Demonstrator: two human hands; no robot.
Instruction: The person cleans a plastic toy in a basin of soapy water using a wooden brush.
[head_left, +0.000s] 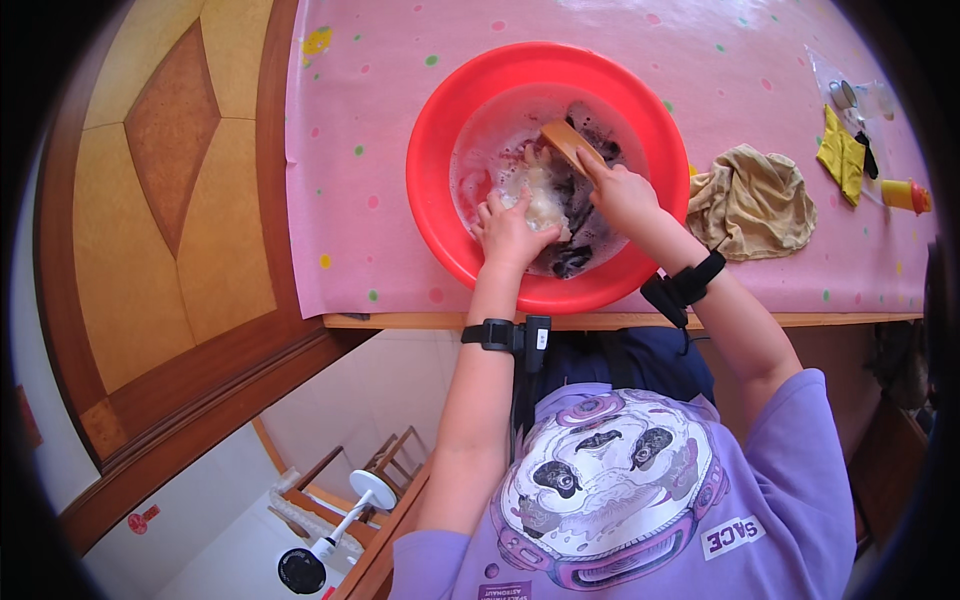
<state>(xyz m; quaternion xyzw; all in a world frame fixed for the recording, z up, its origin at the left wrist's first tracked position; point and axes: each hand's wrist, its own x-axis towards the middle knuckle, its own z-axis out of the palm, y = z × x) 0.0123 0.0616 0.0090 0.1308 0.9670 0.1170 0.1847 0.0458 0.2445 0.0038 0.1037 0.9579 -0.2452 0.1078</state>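
Observation:
A red plastic basin (431, 180) of sudsy water stands before me on a pink spotted table cover (360, 105). My left hand (514, 234) reaches into it, fingers spread, holding down a pale, lather-covered item (550, 201) that looks like wet cloth. In my right hand (628, 199) is a wooden brush (568, 141), gripped at its near end and slanting over the pale item. Its bristles are hidden underneath. Dark wet cloth (574, 261) lies in the water to the right of and below the pale item. Suds blur its outline.
Right of the basin lies a crumpled beige cloth (754, 202). Farther right are a yellow cloth (841, 156), a yellow container with a red cap (906, 196) and a small cup (843, 94). The table's wooden front edge (405, 321) runs below my wrists. A wooden panel (172, 187) stands at left.

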